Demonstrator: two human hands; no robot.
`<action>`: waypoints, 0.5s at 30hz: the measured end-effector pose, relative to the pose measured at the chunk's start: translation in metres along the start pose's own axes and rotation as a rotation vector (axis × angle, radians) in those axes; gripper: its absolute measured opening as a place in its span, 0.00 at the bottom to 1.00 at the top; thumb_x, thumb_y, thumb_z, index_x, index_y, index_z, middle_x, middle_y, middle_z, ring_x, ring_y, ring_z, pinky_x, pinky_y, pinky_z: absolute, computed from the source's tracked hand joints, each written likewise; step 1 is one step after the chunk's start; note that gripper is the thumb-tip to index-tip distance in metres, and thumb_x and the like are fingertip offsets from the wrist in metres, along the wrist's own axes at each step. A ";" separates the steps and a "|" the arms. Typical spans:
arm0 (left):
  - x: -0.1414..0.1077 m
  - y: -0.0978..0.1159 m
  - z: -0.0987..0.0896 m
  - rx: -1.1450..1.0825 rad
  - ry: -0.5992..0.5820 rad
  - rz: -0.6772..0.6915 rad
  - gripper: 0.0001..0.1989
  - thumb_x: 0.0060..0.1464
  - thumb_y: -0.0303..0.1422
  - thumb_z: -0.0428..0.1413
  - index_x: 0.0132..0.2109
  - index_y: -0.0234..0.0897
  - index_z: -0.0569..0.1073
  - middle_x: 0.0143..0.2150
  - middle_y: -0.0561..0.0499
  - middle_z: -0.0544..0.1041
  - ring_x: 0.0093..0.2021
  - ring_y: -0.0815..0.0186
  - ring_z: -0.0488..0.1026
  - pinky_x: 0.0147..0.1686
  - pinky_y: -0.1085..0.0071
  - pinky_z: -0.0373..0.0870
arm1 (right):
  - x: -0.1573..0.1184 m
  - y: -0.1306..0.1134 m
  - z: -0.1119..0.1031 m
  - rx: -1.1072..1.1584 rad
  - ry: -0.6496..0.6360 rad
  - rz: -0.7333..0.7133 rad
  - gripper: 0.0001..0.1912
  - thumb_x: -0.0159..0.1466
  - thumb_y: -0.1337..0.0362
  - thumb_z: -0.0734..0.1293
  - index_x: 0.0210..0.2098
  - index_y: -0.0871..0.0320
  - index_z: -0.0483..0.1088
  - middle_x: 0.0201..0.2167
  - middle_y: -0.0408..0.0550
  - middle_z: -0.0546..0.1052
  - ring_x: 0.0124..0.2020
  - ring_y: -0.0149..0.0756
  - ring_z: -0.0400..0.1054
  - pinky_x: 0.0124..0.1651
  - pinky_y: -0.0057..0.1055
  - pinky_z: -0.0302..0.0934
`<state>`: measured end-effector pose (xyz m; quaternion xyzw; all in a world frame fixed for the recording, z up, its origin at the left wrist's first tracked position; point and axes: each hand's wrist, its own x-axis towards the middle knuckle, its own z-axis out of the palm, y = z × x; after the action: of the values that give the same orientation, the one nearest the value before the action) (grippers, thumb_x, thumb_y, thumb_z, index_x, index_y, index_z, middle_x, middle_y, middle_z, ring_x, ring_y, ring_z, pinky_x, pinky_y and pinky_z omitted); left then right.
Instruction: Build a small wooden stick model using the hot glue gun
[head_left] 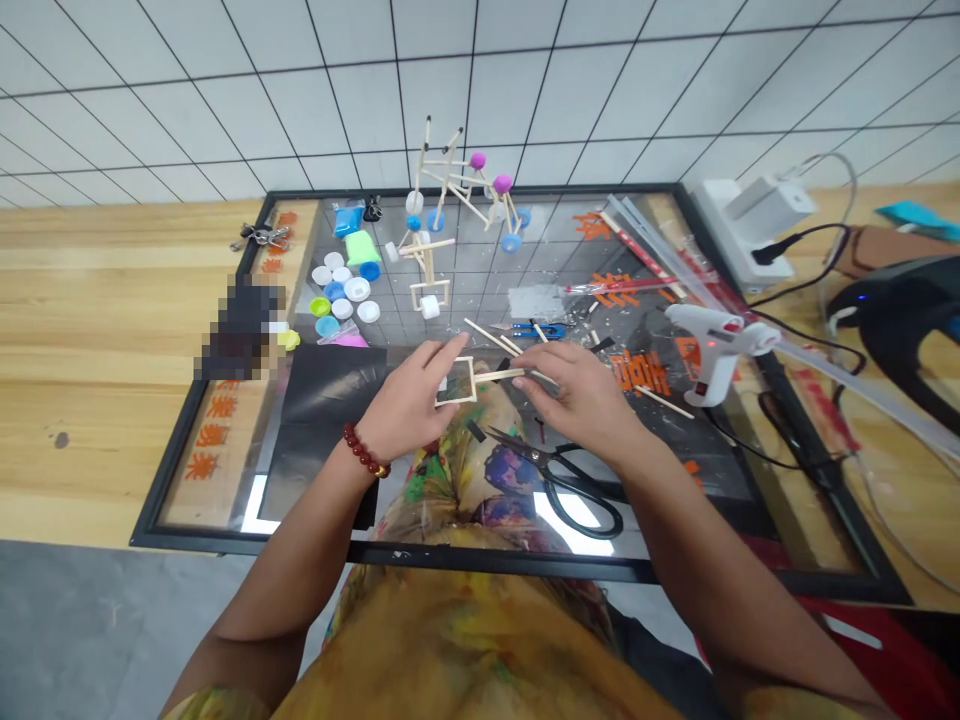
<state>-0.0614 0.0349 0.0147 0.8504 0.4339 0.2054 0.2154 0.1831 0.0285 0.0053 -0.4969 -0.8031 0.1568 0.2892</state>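
Observation:
A small rectangular frame of wooden sticks (473, 384) is held over the glass panel. My left hand (411, 400), with a red bead bracelet at the wrist, is closed on the frame's left part, which its fingers partly hide. From the frame's right side a wooden stick (496, 376) runs to my right hand (576, 392), which pinches it between thumb and fingers. Several loose wooden sticks (489, 335) lie just beyond my hands. Black-handled scissors (581, 490) rest with blades apart below my right hand.
A white glue gun (716, 350) and a power strip (746, 235) are at the right. Stick models with coloured wheels (457, 190) stand at the back. Bottle caps (341, 290) and a black sheet (322, 420) lie left. Blue snips (544, 331) lie mid-panel.

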 end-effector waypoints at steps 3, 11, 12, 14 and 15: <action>0.000 0.002 -0.001 -0.084 0.110 0.024 0.38 0.53 0.28 0.57 0.69 0.41 0.53 0.59 0.41 0.68 0.50 0.59 0.73 0.52 0.61 0.71 | 0.001 -0.003 0.003 0.229 0.066 0.111 0.17 0.62 0.58 0.68 0.49 0.57 0.72 0.46 0.53 0.78 0.47 0.43 0.72 0.50 0.42 0.64; 0.003 0.009 0.009 -0.142 0.329 0.186 0.39 0.54 0.32 0.60 0.69 0.43 0.53 0.55 0.42 0.70 0.54 0.57 0.71 0.54 0.57 0.70 | 0.006 -0.014 0.005 1.015 0.145 0.525 0.16 0.54 0.52 0.75 0.35 0.55 0.77 0.26 0.44 0.78 0.27 0.30 0.71 0.33 0.30 0.66; 0.003 0.010 0.011 -0.145 0.334 0.194 0.38 0.55 0.32 0.60 0.69 0.44 0.53 0.55 0.42 0.70 0.54 0.57 0.71 0.54 0.57 0.70 | 0.006 -0.015 0.004 1.058 0.140 0.538 0.15 0.53 0.52 0.75 0.33 0.56 0.77 0.25 0.44 0.79 0.26 0.30 0.70 0.32 0.29 0.66; 0.002 0.010 0.015 -0.165 0.332 0.202 0.38 0.55 0.31 0.59 0.69 0.44 0.53 0.57 0.41 0.68 0.52 0.58 0.72 0.54 0.58 0.70 | 0.006 -0.017 0.002 1.118 0.139 0.552 0.14 0.53 0.52 0.76 0.30 0.56 0.78 0.26 0.45 0.80 0.26 0.29 0.71 0.31 0.28 0.66; 0.002 0.009 0.016 -0.181 0.328 0.206 0.38 0.56 0.31 0.59 0.69 0.44 0.53 0.57 0.41 0.67 0.51 0.59 0.73 0.54 0.59 0.70 | 0.006 -0.018 0.001 1.140 0.138 0.557 0.13 0.52 0.53 0.76 0.30 0.56 0.78 0.26 0.45 0.80 0.26 0.29 0.71 0.31 0.27 0.66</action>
<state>-0.0458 0.0282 0.0069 0.8225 0.3539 0.4001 0.1954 0.1676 0.0260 0.0160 -0.4640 -0.4138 0.5965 0.5076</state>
